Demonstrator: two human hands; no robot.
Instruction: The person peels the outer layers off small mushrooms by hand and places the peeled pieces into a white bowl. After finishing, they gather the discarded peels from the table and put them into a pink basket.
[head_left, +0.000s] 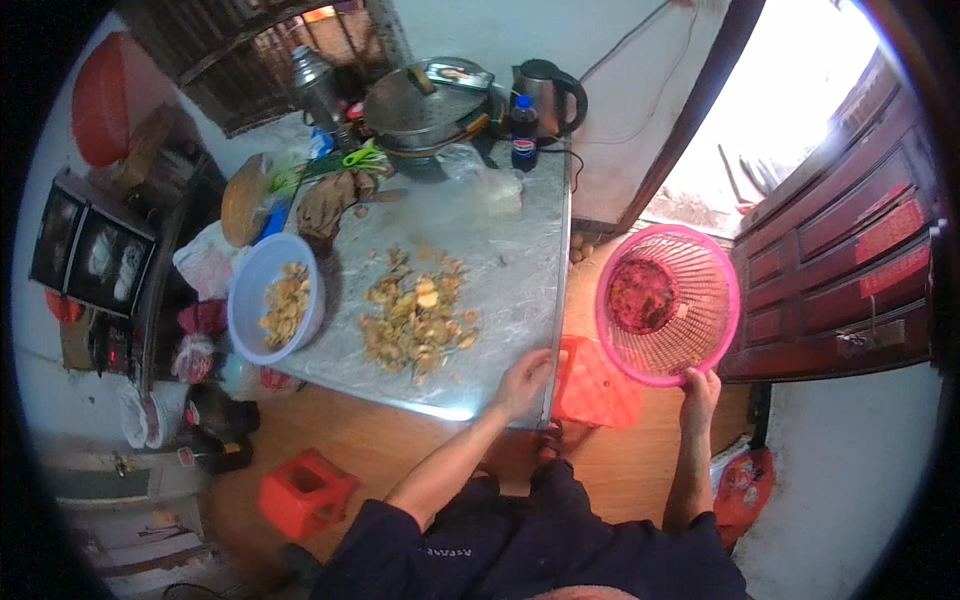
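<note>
My right hand grips the near rim of a pink plastic basket, which is held tilted to the right of the table; dark scraps show at its bottom. My left hand is over the table's near right corner with its fingers curled, and whether it holds anything cannot be told. On the metal tabletop lies a spread of yellow-brown pieces, some like peelings or slices. At the table's left edge stands a light blue plastic basin with pale yellow slices in it.
Along the table's back stand a steel thermos, a lidded pan, a cola bottle and an electric kettle. A brown cloth lies at left. Red plastic stools stand on the floor; a door is open at right.
</note>
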